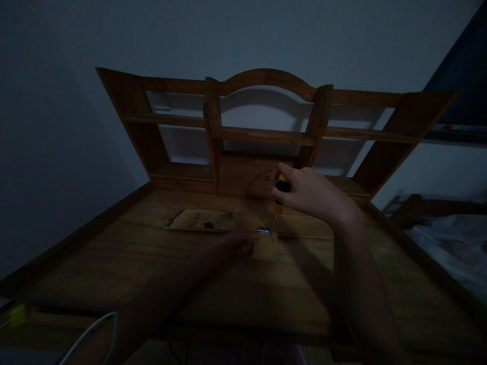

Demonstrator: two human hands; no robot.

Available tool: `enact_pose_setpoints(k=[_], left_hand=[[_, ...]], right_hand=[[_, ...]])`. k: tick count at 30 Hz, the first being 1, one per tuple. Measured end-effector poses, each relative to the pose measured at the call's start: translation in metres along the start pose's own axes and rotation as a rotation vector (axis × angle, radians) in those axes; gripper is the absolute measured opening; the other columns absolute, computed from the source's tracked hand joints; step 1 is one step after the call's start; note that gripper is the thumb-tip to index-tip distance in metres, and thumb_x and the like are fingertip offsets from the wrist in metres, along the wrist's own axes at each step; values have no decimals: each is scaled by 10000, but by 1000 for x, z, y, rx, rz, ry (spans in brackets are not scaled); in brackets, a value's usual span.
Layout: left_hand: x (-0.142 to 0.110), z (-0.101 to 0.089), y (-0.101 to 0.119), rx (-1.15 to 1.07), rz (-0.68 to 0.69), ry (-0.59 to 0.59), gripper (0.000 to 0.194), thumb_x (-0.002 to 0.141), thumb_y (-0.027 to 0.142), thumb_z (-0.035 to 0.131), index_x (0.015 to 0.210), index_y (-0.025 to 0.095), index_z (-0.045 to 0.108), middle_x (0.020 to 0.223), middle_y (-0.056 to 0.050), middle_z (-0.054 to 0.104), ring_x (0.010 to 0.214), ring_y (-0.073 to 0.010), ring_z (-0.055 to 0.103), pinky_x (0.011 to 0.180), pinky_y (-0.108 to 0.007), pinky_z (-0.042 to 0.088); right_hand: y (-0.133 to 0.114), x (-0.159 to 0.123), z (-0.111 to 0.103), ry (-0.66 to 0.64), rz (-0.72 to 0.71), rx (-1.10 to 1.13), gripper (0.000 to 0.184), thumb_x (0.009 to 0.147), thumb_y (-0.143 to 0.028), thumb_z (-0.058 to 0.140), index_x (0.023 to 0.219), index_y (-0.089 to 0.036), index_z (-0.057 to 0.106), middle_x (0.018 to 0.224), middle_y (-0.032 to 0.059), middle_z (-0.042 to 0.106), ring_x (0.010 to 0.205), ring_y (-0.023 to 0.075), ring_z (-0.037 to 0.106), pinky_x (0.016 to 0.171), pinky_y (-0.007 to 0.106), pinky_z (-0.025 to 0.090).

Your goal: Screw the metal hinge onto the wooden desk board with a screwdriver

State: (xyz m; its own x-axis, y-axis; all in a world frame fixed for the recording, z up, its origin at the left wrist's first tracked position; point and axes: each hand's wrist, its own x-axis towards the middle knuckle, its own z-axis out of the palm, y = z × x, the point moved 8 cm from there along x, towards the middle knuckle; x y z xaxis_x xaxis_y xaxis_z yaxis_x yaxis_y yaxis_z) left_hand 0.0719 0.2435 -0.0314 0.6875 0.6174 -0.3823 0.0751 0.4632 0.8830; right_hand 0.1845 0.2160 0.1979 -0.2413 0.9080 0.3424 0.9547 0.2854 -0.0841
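My right hand (300, 187) is closed round the yellow-and-black handle of a screwdriver (282, 187). Its thin shaft points down, with the tip at the edge of a small shiny metal hinge (264, 230). The hinge rests on the far edge of a small pale wooden block (266, 248), which lies on the desk top. From the left, my left hand (239, 243) reaches low over the wood, its extended finger pressing on the hinge and its other fingers curled beside the block. Dim light hides much of the left fingers.
Around the work is a wooden desk top (144, 253) with a raised rim. A worn pale patch (205, 220) with a dark hole lies left of the block. Behind stands a wooden shelf unit (262, 134) against the wall. White plastic sheeting (452, 243) is at the right.
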Motion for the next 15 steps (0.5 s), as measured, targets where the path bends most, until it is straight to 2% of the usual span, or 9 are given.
enact_pose_setpoints(k=[3,6,10,15], left_hand=[[-1,9,2,50,-24,-103,325,709,387,804,722,126,612,514,64,360,451,-45,240,453,-234,120],[1,11,2,64,-46,-139,342,653,363,846,718,131,605,536,72,349,459,-39,199,452,-236,91],[6,8,-1,80,-63,-140,357,638,368,856,688,134,592,525,77,330,457,-40,202,447,-227,101],[13,5,-5,69,-29,-100,317,650,344,852,748,133,637,550,65,384,469,-42,242,448,-211,134]], right_hand=[[-1,0,2,-20,-59,53,332,871,-417,548,1132,-213,524,931,65,681,833,239,643,718,322,432],[-3,1,4,-30,-129,128,362,863,-342,568,1196,-223,487,1070,71,665,946,232,628,779,309,436],[4,4,8,-39,-94,124,269,889,-334,545,1132,-224,508,940,54,670,846,214,627,694,285,425],[12,5,8,-18,-44,75,304,894,-410,551,1123,-214,515,892,64,657,791,217,619,650,283,410]])
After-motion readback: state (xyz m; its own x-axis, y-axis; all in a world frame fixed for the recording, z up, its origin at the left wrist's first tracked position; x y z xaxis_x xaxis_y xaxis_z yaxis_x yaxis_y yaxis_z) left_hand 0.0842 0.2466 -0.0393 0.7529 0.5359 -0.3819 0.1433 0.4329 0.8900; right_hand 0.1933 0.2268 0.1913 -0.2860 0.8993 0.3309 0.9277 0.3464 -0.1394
